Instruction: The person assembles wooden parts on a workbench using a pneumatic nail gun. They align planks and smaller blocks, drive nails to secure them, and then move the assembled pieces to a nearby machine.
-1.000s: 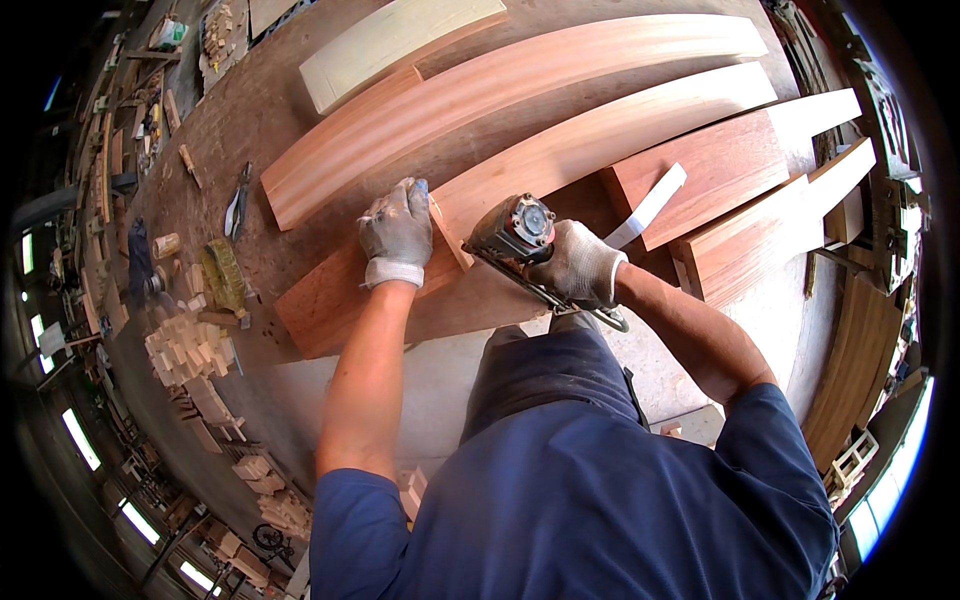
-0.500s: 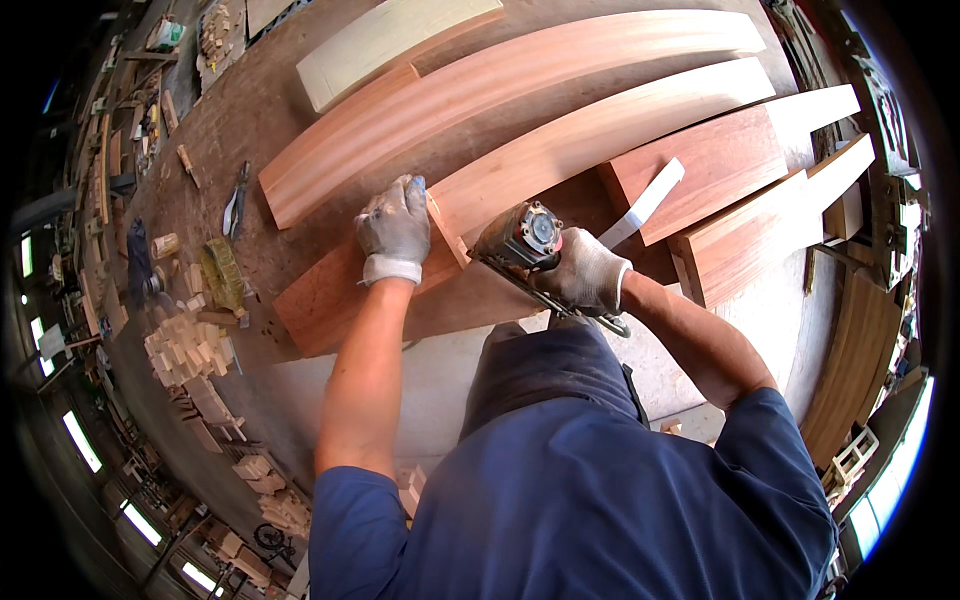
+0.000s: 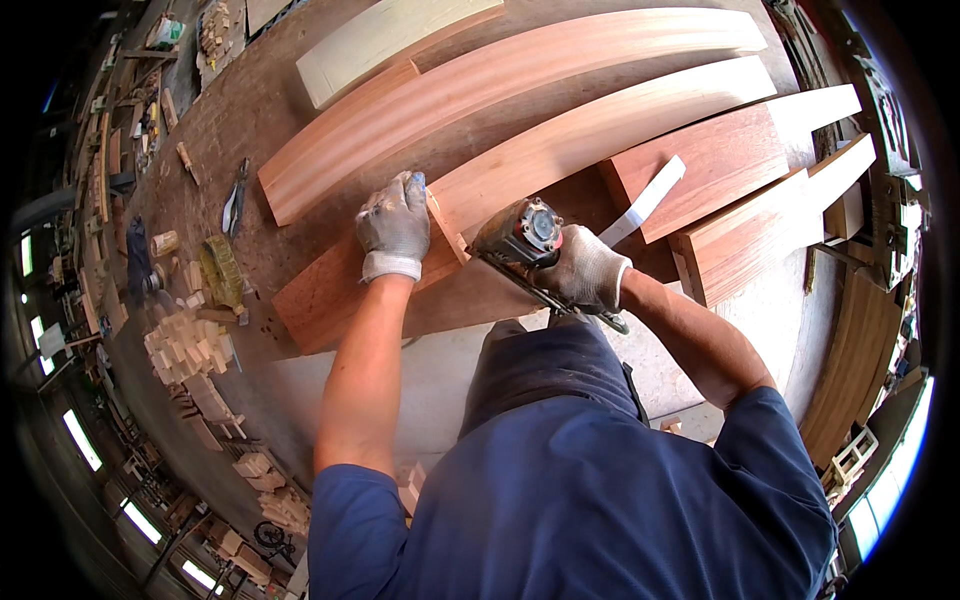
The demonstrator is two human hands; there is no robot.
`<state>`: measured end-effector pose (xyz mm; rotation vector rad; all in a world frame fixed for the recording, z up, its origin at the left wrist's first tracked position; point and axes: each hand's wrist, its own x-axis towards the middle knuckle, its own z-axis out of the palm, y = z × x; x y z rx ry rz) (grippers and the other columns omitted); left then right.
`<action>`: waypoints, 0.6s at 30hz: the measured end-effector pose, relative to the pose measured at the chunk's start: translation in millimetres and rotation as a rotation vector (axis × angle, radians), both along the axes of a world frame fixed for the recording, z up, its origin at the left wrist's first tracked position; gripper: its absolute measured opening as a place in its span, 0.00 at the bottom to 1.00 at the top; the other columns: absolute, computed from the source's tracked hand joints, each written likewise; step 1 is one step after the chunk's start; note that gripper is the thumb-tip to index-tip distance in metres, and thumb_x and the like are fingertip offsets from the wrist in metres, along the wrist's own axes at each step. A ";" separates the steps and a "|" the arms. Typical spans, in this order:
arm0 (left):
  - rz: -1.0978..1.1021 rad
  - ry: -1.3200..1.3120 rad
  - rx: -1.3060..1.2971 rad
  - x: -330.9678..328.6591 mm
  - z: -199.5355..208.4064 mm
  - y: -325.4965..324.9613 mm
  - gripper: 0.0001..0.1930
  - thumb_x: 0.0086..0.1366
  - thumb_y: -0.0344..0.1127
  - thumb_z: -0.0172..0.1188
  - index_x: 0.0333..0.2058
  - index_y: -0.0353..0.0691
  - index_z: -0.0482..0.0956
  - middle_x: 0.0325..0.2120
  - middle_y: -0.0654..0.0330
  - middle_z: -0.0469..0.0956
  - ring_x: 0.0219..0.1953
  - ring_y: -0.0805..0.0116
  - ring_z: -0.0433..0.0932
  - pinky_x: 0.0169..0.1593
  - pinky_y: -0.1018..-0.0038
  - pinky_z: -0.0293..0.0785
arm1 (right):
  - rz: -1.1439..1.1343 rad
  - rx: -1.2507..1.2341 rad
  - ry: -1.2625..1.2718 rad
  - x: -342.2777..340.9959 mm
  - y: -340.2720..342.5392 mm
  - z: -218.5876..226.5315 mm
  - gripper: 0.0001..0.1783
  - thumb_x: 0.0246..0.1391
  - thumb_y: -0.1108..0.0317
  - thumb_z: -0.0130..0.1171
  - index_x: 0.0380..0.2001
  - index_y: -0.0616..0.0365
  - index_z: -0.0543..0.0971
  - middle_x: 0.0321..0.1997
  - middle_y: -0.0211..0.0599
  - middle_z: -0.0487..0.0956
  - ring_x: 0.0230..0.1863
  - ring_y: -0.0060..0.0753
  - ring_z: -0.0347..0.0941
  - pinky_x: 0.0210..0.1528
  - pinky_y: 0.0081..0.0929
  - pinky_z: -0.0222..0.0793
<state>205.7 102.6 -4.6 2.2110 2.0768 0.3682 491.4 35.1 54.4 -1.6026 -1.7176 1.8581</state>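
Observation:
My right hand [image 3: 585, 270], in a pale work glove, is wrapped round the handle of a nail gun [image 3: 520, 237]. The tool's dark, round-capped head points left, its long magazine slanting down over my lap. Left of it, my gloved left hand [image 3: 395, 225] is curled over a reddish wooden board [image 3: 330, 290], near where it meets a long curved wooden piece [image 3: 600, 140]. A thin wood sliver stands at that joint. The fingertips of my left hand and the nail gun's nose are partly hidden.
Another curved beam [image 3: 500, 95] and a pale-topped block [image 3: 390, 45] lie farther off on the worktable. To the right are thick timber blocks [image 3: 700, 165] with a white strip [image 3: 650, 200]. Pliers [image 3: 235, 200], yellow tape [image 3: 222, 270] and stacked offcuts [image 3: 185, 345] lie at left.
My left hand has shifted up very slightly on the board. The nail gun and my right hand stay practically where they were.

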 end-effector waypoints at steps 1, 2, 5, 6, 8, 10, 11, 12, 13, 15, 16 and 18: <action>-0.001 0.002 0.002 -0.1 -0.8 -0.1 0.20 0.78 0.50 0.53 0.46 0.42 0.88 0.42 0.51 0.89 0.45 0.51 0.87 0.54 0.55 0.80 | -0.011 0.015 0.019 1.6 -0.2 4.6 0.17 0.52 0.67 0.69 0.43 0.66 0.83 0.32 0.36 0.85 0.33 0.24 0.76 0.39 0.33 0.78; 0.000 -0.008 0.003 -0.4 -1.4 -0.2 0.20 0.78 0.50 0.53 0.46 0.42 0.88 0.42 0.51 0.89 0.45 0.51 0.87 0.54 0.55 0.80 | -0.019 0.030 0.038 2.9 -0.3 10.1 0.17 0.52 0.67 0.69 0.43 0.66 0.83 0.33 0.36 0.85 0.33 0.24 0.77 0.39 0.32 0.78; 0.002 -0.040 0.004 -0.5 -2.2 -0.5 0.20 0.78 0.51 0.54 0.46 0.42 0.88 0.41 0.50 0.89 0.44 0.50 0.87 0.53 0.55 0.80 | -0.177 -0.087 0.161 13.2 -5.9 26.2 0.13 0.56 0.66 0.67 0.41 0.64 0.84 0.33 0.39 0.86 0.32 0.28 0.79 0.39 0.32 0.78; 0.001 -0.052 0.006 -0.9 -1.5 -0.6 0.20 0.77 0.51 0.54 0.46 0.43 0.88 0.40 0.50 0.89 0.43 0.50 0.87 0.53 0.54 0.80 | -0.193 -0.086 0.153 17.6 -7.9 32.0 0.14 0.56 0.66 0.68 0.42 0.64 0.84 0.33 0.38 0.85 0.32 0.27 0.79 0.39 0.32 0.78; 0.005 -0.039 0.012 -1.4 -0.5 -1.3 0.20 0.77 0.52 0.54 0.46 0.44 0.88 0.39 0.49 0.89 0.43 0.49 0.87 0.52 0.53 0.80 | -0.224 -0.079 0.140 26.2 -12.1 42.4 0.15 0.55 0.67 0.69 0.43 0.64 0.83 0.33 0.35 0.85 0.33 0.23 0.78 0.38 0.30 0.77; 0.016 0.010 0.022 -1.0 -0.5 -5.1 0.20 0.76 0.53 0.55 0.46 0.46 0.88 0.39 0.49 0.89 0.43 0.48 0.87 0.50 0.52 0.79 | -0.221 0.030 0.167 33.8 -15.3 46.5 0.17 0.54 0.69 0.68 0.46 0.65 0.82 0.33 0.35 0.84 0.33 0.24 0.77 0.39 0.31 0.77; 0.004 0.000 0.009 1.4 0.8 -4.6 0.19 0.76 0.53 0.56 0.45 0.46 0.88 0.38 0.48 0.88 0.41 0.46 0.87 0.48 0.52 0.80 | -0.220 0.035 0.161 39.4 -16.6 47.0 0.18 0.54 0.70 0.68 0.47 0.65 0.81 0.35 0.35 0.84 0.35 0.25 0.77 0.40 0.31 0.77; -0.006 -0.009 0.006 3.0 4.2 -1.2 0.18 0.75 0.53 0.57 0.43 0.46 0.88 0.37 0.48 0.88 0.40 0.45 0.87 0.45 0.52 0.81 | -0.238 0.055 0.184 39.5 -12.6 62.6 0.18 0.54 0.71 0.67 0.48 0.65 0.81 0.36 0.35 0.84 0.37 0.26 0.77 0.41 0.32 0.77; -0.016 -0.018 0.003 5.2 7.0 -0.2 0.18 0.75 0.52 0.59 0.41 0.46 0.88 0.36 0.48 0.88 0.38 0.44 0.87 0.43 0.52 0.82 | -0.281 0.149 0.235 43.0 -20.1 56.8 0.20 0.54 0.73 0.67 0.51 0.65 0.80 0.40 0.36 0.84 0.40 0.27 0.77 0.44 0.32 0.78; -0.073 -0.053 0.176 -6.7 -10.2 -0.9 0.17 0.72 0.52 0.61 0.34 0.46 0.86 0.31 0.47 0.85 0.34 0.41 0.85 0.40 0.48 0.81 | -0.152 0.505 0.247 48.9 -17.1 54.2 0.24 0.54 0.74 0.66 0.56 0.65 0.79 0.44 0.35 0.84 0.42 0.28 0.78 0.46 0.32 0.78; -0.061 -0.087 0.272 -6.4 -13.5 -0.4 0.18 0.70 0.54 0.63 0.32 0.45 0.84 0.29 0.47 0.84 0.33 0.41 0.84 0.40 0.46 0.80 | -0.183 0.474 0.213 47.0 -16.0 66.5 0.25 0.54 0.75 0.65 0.57 0.64 0.79 0.43 0.34 0.84 0.42 0.27 0.78 0.46 0.32 0.78; -0.066 -0.082 0.160 -9.4 -12.5 -1.6 0.18 0.68 0.55 0.65 0.34 0.44 0.86 0.30 0.54 0.87 0.37 0.47 0.86 0.45 0.51 0.80 | -0.386 0.094 0.205 40.4 -15.7 106.2 0.26 0.54 0.76 0.64 0.58 0.64 0.79 0.43 0.33 0.84 0.41 0.26 0.79 0.46 0.31 0.79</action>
